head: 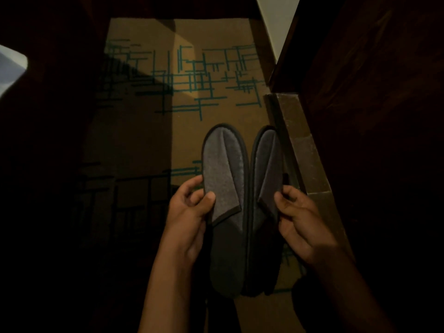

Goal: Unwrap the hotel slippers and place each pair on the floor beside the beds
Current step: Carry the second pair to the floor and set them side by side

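Note:
Two grey slippers with dark trim lie side by side, toes pointing away from me, over the carpet. My left hand [192, 210] grips the left slipper [224, 174] at its outer edge, thumb on the upper. My right hand [298, 212] holds the right slipper [268, 164] at its outer edge. No wrapping shows on them. Whether their soles touch the carpet I cannot tell.
A tan carpet [149, 131] with teal line patterns runs ahead in a narrow aisle. A dark bed frame with a pale base strip [302, 145] stands close on the right. Dark furniture fills the left side, with a white corner [10, 68] at far left.

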`<action>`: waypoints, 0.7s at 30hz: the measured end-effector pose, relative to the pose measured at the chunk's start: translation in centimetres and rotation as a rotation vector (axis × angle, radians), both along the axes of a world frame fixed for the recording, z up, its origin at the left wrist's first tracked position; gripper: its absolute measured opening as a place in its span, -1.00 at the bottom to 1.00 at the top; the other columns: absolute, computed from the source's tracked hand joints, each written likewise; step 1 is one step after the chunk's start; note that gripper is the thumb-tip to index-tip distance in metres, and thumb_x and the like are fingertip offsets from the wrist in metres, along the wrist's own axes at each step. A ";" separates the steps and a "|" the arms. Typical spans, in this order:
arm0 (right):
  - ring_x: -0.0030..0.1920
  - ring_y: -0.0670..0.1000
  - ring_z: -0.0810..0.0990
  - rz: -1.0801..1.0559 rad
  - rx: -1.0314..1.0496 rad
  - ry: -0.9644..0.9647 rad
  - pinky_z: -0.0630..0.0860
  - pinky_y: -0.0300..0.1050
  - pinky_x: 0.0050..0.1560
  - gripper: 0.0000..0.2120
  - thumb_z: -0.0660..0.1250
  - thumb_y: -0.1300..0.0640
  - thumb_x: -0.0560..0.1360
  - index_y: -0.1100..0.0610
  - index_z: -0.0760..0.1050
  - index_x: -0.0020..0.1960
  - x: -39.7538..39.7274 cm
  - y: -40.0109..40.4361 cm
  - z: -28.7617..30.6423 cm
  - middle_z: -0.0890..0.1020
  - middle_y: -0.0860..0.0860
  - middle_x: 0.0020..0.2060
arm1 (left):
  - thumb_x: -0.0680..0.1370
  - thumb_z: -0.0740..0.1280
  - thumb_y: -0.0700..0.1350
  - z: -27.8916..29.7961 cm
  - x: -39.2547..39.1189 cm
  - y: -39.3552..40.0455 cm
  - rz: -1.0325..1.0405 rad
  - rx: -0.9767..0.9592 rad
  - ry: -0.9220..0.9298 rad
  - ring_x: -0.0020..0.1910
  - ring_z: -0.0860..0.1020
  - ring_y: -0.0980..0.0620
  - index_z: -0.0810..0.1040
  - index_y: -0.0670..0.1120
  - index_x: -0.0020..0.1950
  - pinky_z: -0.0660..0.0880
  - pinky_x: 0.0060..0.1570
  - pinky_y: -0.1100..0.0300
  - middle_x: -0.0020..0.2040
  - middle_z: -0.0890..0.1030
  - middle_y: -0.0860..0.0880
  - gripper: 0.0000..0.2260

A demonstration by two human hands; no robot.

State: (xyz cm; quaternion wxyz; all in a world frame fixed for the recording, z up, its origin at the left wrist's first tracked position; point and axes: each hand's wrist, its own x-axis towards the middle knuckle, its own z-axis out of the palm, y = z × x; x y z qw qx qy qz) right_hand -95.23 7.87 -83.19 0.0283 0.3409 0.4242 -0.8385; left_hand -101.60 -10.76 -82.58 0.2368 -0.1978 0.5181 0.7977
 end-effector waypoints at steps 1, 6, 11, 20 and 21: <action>-0.06 0.03 0.71 -0.012 0.015 0.000 0.65 -0.10 0.00 -0.85 0.21 0.31 0.58 0.21 0.54 0.05 0.3 0.3 0.0 0.72 0.14 -0.06 | 0.55 0.25 -0.43 0.3 -0.5 0.2 -0.034 -0.040 0.018 -0.21 0.68 0.05 0.42 -0.21 0.34 0.64 -0.23 0.24 -0.07 0.66 -0.14 -0.63; -0.21 -0.01 0.71 -0.140 -0.048 0.041 0.66 -0.16 -0.25 -0.83 0.18 0.31 0.59 0.17 0.53 -0.06 1.7 1.5 -0.3 0.72 0.08 -0.16 | 0.53 0.32 -0.41 1.9 -3.8 0.8 -0.126 -0.241 0.136 -0.36 0.64 0.16 0.51 -0.09 0.10 0.58 -0.38 0.31 -0.30 0.66 0.01 -0.73; -0.30 -0.08 0.65 -0.260 -0.089 -0.039 0.46 -0.22 -0.45 -0.85 0.25 0.25 0.56 0.08 0.45 0.09 3.5 1.3 -1.2 0.58 0.04 0.03 | 0.51 0.37 -0.38 3.6 -8.1 1.3 -0.237 -0.437 0.278 -0.34 0.58 0.12 0.55 -0.06 0.01 0.56 -0.27 0.25 -0.26 0.59 0.01 -0.77; 0.02 0.17 0.62 -0.328 -0.210 -0.188 0.54 0.07 -0.11 -0.77 0.24 0.35 0.56 0.11 0.51 0.13 5.9 -2.8 -2.1 0.63 0.13 0.07 | 0.47 0.47 -0.24 5.3 -17.3 4.5 -0.804 -0.944 0.616 -0.19 0.52 -0.02 0.55 -0.06 0.02 0.42 -0.26 0.26 -0.11 0.58 -0.15 -0.80; 0.08 0.20 0.60 -0.333 -0.240 -0.216 0.54 0.10 -0.06 -0.71 0.25 0.36 0.55 0.14 0.48 0.23 6.1 -3.4 -2.2 0.61 0.17 0.15 | 0.47 0.47 -0.24 5.1 -17.6 4.7 -0.865 -0.972 0.629 -0.20 0.52 -0.02 0.55 -0.06 0.03 0.41 -0.25 0.25 -0.11 0.58 -0.15 -0.80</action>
